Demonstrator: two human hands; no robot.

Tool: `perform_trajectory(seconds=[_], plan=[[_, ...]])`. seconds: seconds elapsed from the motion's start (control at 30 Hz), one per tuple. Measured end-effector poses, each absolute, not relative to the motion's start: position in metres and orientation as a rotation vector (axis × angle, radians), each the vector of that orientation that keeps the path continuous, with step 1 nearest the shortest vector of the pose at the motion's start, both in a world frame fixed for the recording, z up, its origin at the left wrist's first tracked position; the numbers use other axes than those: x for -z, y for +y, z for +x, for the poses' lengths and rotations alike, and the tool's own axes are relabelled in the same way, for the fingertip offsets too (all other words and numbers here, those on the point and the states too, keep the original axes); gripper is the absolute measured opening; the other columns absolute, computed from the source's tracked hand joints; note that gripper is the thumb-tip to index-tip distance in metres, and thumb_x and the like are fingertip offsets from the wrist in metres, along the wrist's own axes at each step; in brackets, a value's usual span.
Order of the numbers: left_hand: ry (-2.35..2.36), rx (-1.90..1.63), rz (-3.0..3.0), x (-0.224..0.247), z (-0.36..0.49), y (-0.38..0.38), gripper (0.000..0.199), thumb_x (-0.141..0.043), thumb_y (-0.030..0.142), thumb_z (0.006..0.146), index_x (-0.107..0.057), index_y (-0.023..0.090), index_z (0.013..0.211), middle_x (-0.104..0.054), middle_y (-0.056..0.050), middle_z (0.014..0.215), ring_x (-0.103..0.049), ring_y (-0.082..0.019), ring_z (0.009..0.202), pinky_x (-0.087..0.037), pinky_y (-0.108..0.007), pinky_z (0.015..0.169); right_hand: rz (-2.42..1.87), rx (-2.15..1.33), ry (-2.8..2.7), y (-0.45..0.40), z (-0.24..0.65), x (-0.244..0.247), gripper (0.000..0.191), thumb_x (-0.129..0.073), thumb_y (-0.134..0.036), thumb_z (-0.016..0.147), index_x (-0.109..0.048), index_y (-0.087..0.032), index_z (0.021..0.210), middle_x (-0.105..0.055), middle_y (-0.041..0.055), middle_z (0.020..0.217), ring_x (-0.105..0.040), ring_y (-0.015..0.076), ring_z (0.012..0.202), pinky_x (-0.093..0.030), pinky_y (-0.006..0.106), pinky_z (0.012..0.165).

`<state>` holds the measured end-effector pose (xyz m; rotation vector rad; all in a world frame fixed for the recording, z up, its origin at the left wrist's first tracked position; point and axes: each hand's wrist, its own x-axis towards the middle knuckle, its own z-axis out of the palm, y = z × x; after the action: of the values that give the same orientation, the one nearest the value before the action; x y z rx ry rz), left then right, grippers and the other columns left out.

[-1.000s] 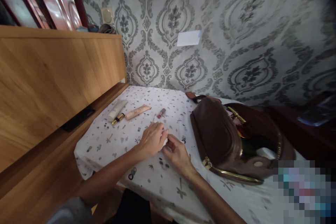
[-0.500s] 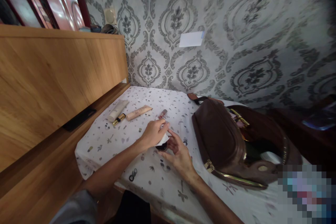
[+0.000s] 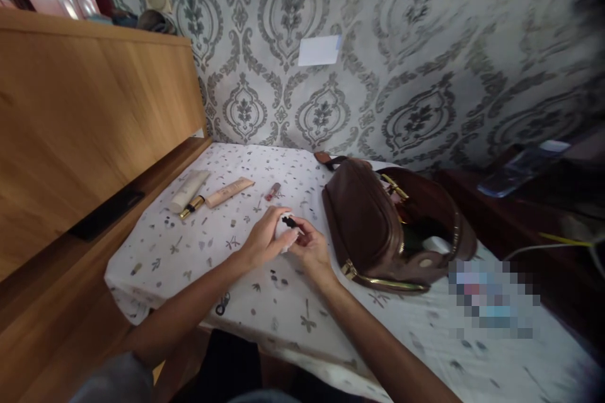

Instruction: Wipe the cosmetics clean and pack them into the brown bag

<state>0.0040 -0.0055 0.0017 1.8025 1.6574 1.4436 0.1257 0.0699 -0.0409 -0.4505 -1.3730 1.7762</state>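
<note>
Both hands meet over the near middle of the patterned cloth (image 3: 212, 277). My left hand (image 3: 262, 238) is closed around a white piece that looks like a tissue (image 3: 282, 242). A small black object (image 3: 288, 221) shows at the top of the white piece; its kind cannot be made out. My right hand (image 3: 311, 253) pinches at the black object from the right, with its fingertips partly hidden. Just beyond the hands lies a small tube with a reddish lower part (image 3: 273, 191).
At left lie a pale tube (image 3: 190, 191), a gold-and-black cosmetic stick (image 3: 192, 207) and a peach tube (image 3: 230, 192). An unzipped brown bag (image 3: 362, 217) stands close on the right. A wooden cabinet (image 3: 94, 94) borders the left; a patterned wall (image 3: 321, 107) rises behind.
The view has shifted, so the scene sits further left and higher. My hands have turned the black object from below the white piece to its top, and my right fingers have closed in.
</note>
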Motion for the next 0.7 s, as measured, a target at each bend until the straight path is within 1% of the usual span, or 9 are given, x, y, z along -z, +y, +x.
perform_trajectory(seconds=[0.07,0.13,0.23,0.27,0.33,0.47,0.6,0.63,0.7], plan=[[1.717,-1.371,1.878,0.001,0.008,-0.01,0.041,-0.052,0.04,0.092,-0.049,0.021,0.128,-0.06,-0.013,0.126,-0.058,-0.026,0.117,-0.045,-0.041,0.103,-0.475,-1.688,-1.399,0.068,0.128,0.042,0.05,-0.089,-0.023,0.057,-0.067,-0.026,0.102,-0.068,0.0016,0.095,-0.066,0.0185,0.079,-0.058,0.032,0.074],[1.826,-1.324,1.836,0.002,0.011,-0.012,0.038,-0.049,0.04,0.092,-0.051,0.02,0.124,-0.062,-0.014,0.125,-0.06,-0.027,0.115,-0.046,-0.042,0.101,-0.474,-1.534,-1.494,0.065,0.13,0.042,0.047,-0.088,-0.026,0.06,-0.069,-0.025,0.102,-0.065,0.0034,0.098,-0.063,0.0188,0.079,-0.056,0.032,0.071],[1.906,-1.292,1.739,0.002,0.01,-0.011,0.034,-0.05,0.048,0.089,-0.054,0.021,0.11,-0.068,-0.008,0.101,-0.065,-0.026,0.095,-0.051,-0.04,0.088,-0.467,-1.339,-1.636,0.063,0.129,0.042,0.046,-0.088,-0.035,0.061,-0.071,-0.025,0.103,-0.063,0.0032,0.096,-0.06,0.0187,0.081,-0.053,0.03,0.067],[1.901,-1.287,1.717,0.001,0.009,-0.01,0.033,-0.05,0.049,0.088,-0.055,0.022,0.105,-0.068,-0.005,0.093,-0.065,-0.024,0.087,-0.051,-0.037,0.083,-0.481,-1.298,-1.663,0.063,0.129,0.042,0.049,-0.09,-0.036,0.058,-0.072,-0.025,0.102,-0.063,0.0021,0.093,-0.06,0.0183,0.079,-0.053,0.029,0.068],[1.865,-1.279,1.657,-0.003,0.008,-0.009,0.029,-0.051,0.052,0.088,-0.055,0.023,0.094,-0.063,0.001,0.077,-0.061,-0.021,0.072,-0.05,-0.031,0.073,-0.507,-1.237,-1.735,0.064,0.129,0.04,0.05,-0.09,-0.039,0.059,-0.072,-0.024,0.103,-0.062,0.0011,0.091,-0.059,0.0164,0.077,-0.052,0.028,0.07],[1.784,-1.333,1.479,-0.011,0.007,-0.009,0.035,-0.059,0.057,0.081,-0.055,0.023,0.086,-0.059,0.002,0.071,-0.057,-0.019,0.071,-0.048,-0.026,0.066,-0.577,-1.184,-1.816,0.062,0.132,0.034,0.051,-0.091,-0.042,0.059,-0.074,-0.023,0.102,-0.062,-0.0001,0.089,-0.057,0.0149,0.076,-0.05,0.028,0.074],[1.815,-1.283,1.184,-0.015,0.006,-0.008,0.048,-0.06,0.069,0.073,-0.054,0.023,0.087,-0.047,0.007,0.057,-0.045,-0.015,0.051,-0.037,-0.022,0.044,-0.564,-1.251,-1.799,0.06,0.132,0.032,0.059,-0.093,-0.045,0.054,-0.074,-0.024,0.105,-0.063,-0.001,0.086,-0.056,0.0143,0.074,-0.049,0.027,0.074],[1.829,-1.286,1.135,-0.016,0.005,-0.008,0.05,-0.059,0.071,0.072,-0.054,0.023,0.085,-0.046,0.007,0.055,-0.044,-0.014,0.05,-0.035,-0.021,0.042,-0.556,-1.281,-1.77,0.06,0.131,0.033,0.061,-0.093,-0.046,0.052,-0.074,-0.024,0.106,-0.064,-0.001,0.086,-0.055,0.0139,0.073,-0.049,0.027,0.072],[1.851,-1.337,1.093,-0.019,0.005,-0.006,0.051,-0.057,0.074,0.071,-0.051,0.023,0.075,-0.05,0.005,0.057,-0.048,-0.015,0.052,-0.039,-0.022,0.045,-0.545,-1.339,-1.707,0.06,0.129,0.034,0.065,-0.093,-0.047,0.049,-0.075,-0.023,0.106,-0.065,-0.0005,0.087,-0.056,0.0135,0.072,-0.049,0.027,0.072]])
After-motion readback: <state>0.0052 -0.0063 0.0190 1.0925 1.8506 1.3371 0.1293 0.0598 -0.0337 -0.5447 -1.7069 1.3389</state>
